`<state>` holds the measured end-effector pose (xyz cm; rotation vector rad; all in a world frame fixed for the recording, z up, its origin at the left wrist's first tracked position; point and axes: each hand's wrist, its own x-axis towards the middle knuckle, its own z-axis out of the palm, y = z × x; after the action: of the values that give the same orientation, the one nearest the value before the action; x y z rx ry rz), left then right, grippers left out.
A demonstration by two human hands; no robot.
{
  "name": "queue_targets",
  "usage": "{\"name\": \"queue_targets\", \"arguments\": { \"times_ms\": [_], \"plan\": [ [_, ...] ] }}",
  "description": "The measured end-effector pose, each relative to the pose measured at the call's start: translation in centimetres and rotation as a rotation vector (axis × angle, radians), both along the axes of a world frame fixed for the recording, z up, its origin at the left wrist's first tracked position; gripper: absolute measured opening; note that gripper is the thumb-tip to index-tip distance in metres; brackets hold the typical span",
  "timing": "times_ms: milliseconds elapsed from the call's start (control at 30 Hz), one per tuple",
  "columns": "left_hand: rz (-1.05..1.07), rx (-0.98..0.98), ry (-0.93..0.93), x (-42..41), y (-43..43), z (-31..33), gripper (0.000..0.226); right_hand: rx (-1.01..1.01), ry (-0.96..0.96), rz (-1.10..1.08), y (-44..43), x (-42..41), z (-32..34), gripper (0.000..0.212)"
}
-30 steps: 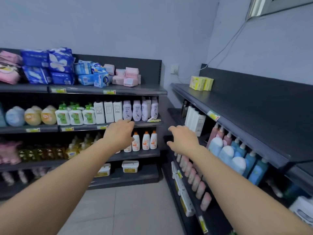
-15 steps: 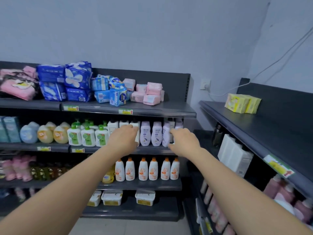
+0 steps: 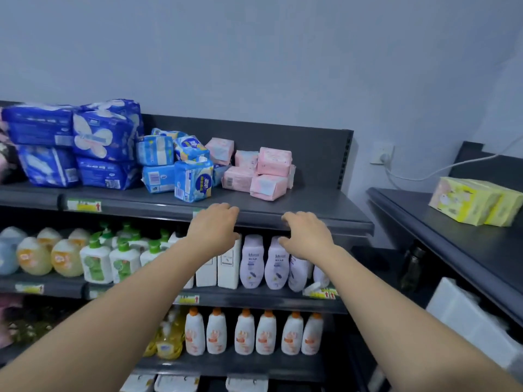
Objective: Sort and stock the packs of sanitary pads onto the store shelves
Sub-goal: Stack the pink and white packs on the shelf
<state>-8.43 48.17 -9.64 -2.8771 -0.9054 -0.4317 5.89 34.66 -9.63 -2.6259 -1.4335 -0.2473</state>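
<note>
The top shelf (image 3: 311, 207) carries a loose heap of pad packs: dark blue packs (image 3: 104, 137) at the left, light blue packs (image 3: 192, 176) in the middle, pink packs (image 3: 266, 174) toward the right. My left hand (image 3: 212, 229) reaches up to the shelf's front edge, just below the light blue packs, fingers apart and holding nothing. My right hand (image 3: 307, 234) is at the same height, below and right of the pink packs, also with spread fingers and nothing in it. Yellow packs (image 3: 475, 203) lie on the right-hand shelf (image 3: 424, 222).
Below the top shelf stand rows of bottles: green-capped pump bottles (image 3: 96, 261), white boxes (image 3: 226, 261), lilac bottles (image 3: 263, 261), and orange-capped white bottles (image 3: 246, 332) lower down. A wall socket (image 3: 382, 154) with a white cable sits in the corner.
The view has moved closer and tilted up toward the top shelf. Both hands have risen from the bottle shelf to the top shelf's front edge, holding nothing throughout.
</note>
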Motion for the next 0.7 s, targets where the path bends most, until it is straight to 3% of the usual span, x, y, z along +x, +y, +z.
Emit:
{"name": "queue_targets", "arguments": {
  "times_ms": [167,400,600,633,700],
  "plan": [
    [-0.026,0.003,0.021,6.3,6.9,0.4,0.051,0.007,0.002,-0.037,6.7,5.2,0.5,0.054],
    [-0.050,-0.053,0.020,14.2,12.7,0.0,0.044,-0.009,0.071,-0.062,12.9,12.0,0.1,0.047],
    [-0.066,-0.386,-0.106,20.4,15.5,-0.8,0.070,0.088,0.272,-0.077,16.4,17.0,-0.8,0.028],
    [-0.059,-0.454,-0.141,21.4,15.8,-0.6,0.068,0.099,0.324,-0.088,16.9,17.7,-0.9,0.029],
    [-0.042,-0.597,-0.221,22.8,16.4,0.1,0.056,0.127,0.443,-0.109,17.6,18.8,-1.0,0.050]
  ]
}}
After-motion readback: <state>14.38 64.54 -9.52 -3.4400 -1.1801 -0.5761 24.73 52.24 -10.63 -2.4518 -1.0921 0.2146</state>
